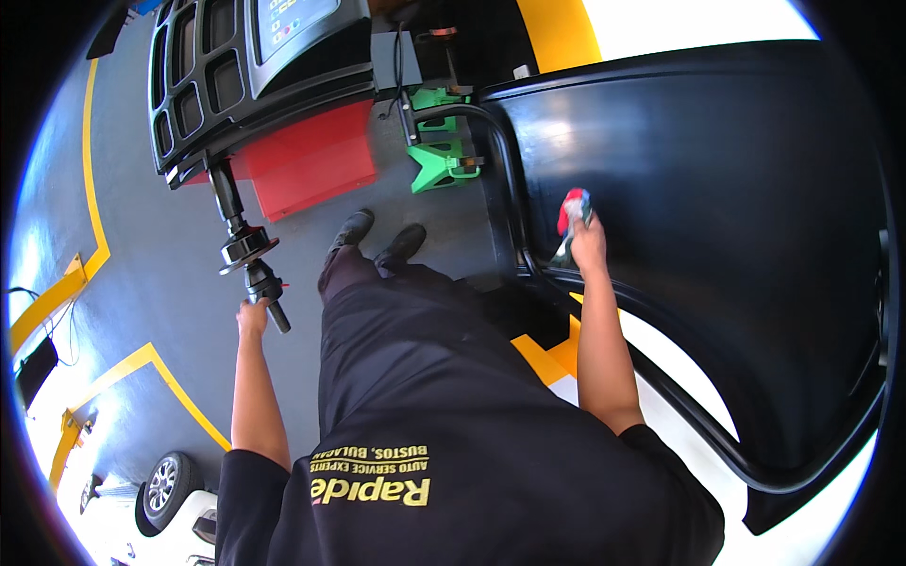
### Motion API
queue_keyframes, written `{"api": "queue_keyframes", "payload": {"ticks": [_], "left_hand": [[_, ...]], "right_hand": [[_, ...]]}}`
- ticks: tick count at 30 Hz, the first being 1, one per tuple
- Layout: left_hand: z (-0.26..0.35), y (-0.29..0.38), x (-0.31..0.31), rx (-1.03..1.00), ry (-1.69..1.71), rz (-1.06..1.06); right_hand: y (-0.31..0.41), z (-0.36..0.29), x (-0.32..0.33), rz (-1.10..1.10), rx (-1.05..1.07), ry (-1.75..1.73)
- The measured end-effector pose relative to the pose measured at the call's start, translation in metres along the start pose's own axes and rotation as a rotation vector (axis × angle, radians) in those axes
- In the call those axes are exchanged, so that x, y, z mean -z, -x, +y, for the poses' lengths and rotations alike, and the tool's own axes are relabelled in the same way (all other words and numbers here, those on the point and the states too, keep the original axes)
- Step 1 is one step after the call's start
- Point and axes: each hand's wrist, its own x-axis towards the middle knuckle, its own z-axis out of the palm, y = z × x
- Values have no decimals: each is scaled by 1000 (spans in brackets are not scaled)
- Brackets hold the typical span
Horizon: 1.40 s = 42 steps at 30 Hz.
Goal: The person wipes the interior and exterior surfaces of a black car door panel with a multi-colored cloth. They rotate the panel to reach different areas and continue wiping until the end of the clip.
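Observation:
At the left, my left hand (253, 317) grips the near edge of a black quick nut (262, 280) on the threaded shaft (280, 318) of a wheel balancer. A black cone and flange (246, 245) sit farther up that shaft, towards the machine. My right hand (589, 244) holds a bunched red, white and dark cloth (574, 212) against the inner face of the balancer's large black plastic wheel guard (679, 191). The fingers of my left hand are partly hidden by the nut.
The balancer's black weight tray (205, 67) and red cabinet (315, 159) stand ahead. Green jack stands (439, 166) are on the floor beside the guard's bent black tube (511, 163). Yellow floor lines (90, 163) and a white vehicle with its wheel (168, 488) lie at the left.

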Motion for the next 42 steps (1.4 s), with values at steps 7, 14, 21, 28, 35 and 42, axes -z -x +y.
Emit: {"api": "queue_keyframes", "payload": {"ticks": [7,14,21,28,35,42], "left_hand": [[28,61,24,-247,-101,246],[62,77,49,-432,377,-182],[59,84,84,-328,329,-269],[62,89,81,-165,368,-389],[90,110,36,-91,454,-510],[94,115,22,-86,423,-501]], "right_hand": [[-78,-116,78,757,276,-26],[-107,-174,99,1150,629,106],[-195,-94,-34,453,90,433],[-238,-96,-142,321,139,257],[-254,-104,-202,322,225,467],[-240,-47,-186,73,828,671]]}}
